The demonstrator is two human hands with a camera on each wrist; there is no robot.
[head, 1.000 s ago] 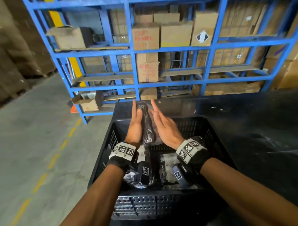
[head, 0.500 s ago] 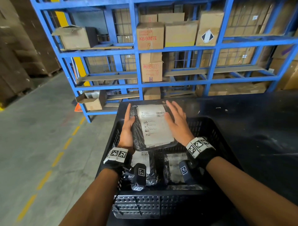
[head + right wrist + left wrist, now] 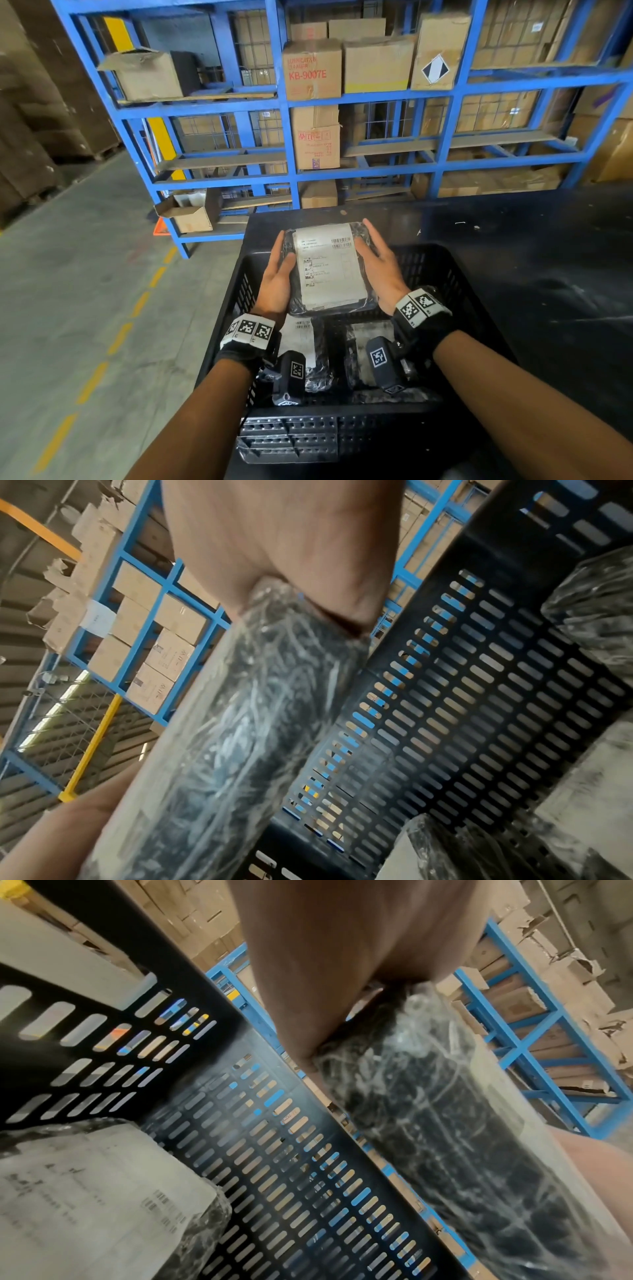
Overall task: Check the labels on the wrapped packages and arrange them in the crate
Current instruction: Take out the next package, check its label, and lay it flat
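A black plastic-wrapped package (image 3: pixel 329 270) with a white printed label facing up is held over the far half of the black slotted crate (image 3: pixel 445 255). My left hand (image 3: pixel 278 275) grips its left edge, thumb on top. My right hand (image 3: pixel 376 265) grips its right edge, fingers spread over the label's side. In the left wrist view the package (image 3: pixel 445 1110) runs out from under my palm above the crate wall (image 3: pixel 274 1150). The right wrist view shows the package (image 3: pixel 232 723) the same way. Two more wrapped packages (image 3: pixel 305 342) (image 3: pixel 366 339) lie label-up on the crate floor.
The crate stands on a dark table (image 3: pixel 548 274). Behind it is a blue steel rack (image 3: pixel 442 144) loaded with cardboard boxes. To the left lies a concrete aisle (image 3: pixel 68 308) with a dashed yellow line. An open box (image 3: pixel 191 212) sits on the rack's lowest level.
One second ago the package stood edge-on between my two palms. It has been turned flat with its label up, and both hands now grip its sides.
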